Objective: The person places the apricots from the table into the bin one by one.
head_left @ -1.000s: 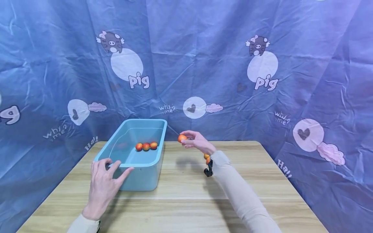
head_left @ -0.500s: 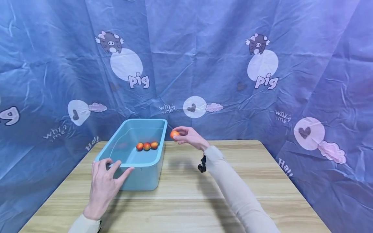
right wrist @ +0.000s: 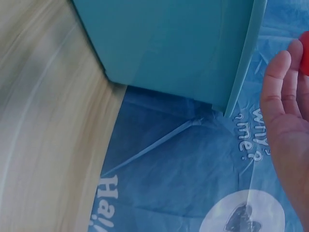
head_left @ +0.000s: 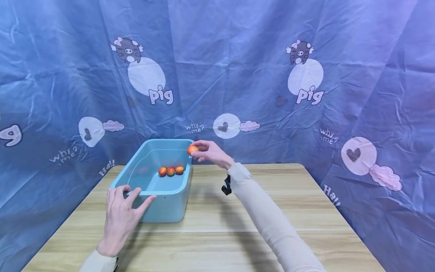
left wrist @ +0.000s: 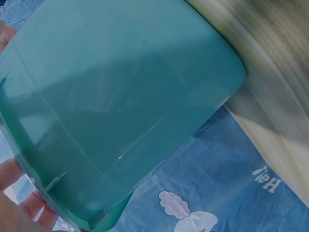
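The light blue plastic tub [head_left: 163,206] stands on the table's left side, with three small orange-red fruits [head_left: 171,171] in a row on its floor. My left hand [head_left: 119,215] grips the tub's near left corner, fingers bent over the rim and thumb along the front wall. In the left wrist view, fingertips [left wrist: 33,205] show at that rim. Between thumb and fingers, my right hand [head_left: 212,153] pinches another small orange-red fruit [head_left: 192,150] at the tub's far right rim. Only a red edge of that fruit [right wrist: 305,54] shows in the right wrist view.
A wooden table [head_left: 217,245] carries the tub. Behind it and at both sides hangs a blue printed cloth [head_left: 217,83], close to the tub's far end. A black strap piece [head_left: 226,186] hangs under the right wrist.
My right hand has moved left with the pinched fruit, from over the table to the tub's right rim. Fruits seen earlier by the right wrist are out of sight. The left hand stays put.
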A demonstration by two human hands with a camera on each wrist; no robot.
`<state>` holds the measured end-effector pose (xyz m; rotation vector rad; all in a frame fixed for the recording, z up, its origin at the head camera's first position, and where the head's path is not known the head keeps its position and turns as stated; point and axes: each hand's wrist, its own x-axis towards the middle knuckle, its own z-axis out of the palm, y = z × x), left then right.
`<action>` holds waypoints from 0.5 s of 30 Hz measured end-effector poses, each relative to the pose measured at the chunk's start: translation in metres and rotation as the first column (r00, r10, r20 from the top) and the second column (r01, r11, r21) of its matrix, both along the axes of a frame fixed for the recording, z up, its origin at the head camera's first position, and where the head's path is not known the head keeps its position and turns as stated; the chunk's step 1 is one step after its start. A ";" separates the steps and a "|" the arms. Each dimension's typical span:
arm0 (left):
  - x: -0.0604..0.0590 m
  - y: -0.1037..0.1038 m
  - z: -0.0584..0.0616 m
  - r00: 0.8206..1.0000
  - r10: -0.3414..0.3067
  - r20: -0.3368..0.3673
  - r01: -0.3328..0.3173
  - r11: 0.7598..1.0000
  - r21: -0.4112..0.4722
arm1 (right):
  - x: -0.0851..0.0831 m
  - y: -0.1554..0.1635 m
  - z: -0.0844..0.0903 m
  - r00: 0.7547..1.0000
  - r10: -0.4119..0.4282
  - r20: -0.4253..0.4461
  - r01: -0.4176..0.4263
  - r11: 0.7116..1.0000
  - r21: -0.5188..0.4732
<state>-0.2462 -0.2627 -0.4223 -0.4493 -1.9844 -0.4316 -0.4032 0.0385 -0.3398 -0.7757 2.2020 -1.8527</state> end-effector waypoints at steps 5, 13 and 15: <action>0.002 0.000 -0.002 1.000 -0.002 -0.001 0.002 1.000 0.005 | -0.004 -0.011 0.000 1.000 -0.001 -0.014 0.000 1.000 -0.020; 0.000 0.000 -0.001 1.000 0.019 0.004 -0.019 1.000 -0.001 | -0.005 -0.033 0.009 0.993 -0.039 -0.110 0.039 0.999 -0.001; -0.001 0.000 0.000 1.000 0.020 0.005 -0.020 1.000 -0.003 | -0.005 -0.039 0.011 0.992 -0.049 -0.120 0.050 0.999 0.001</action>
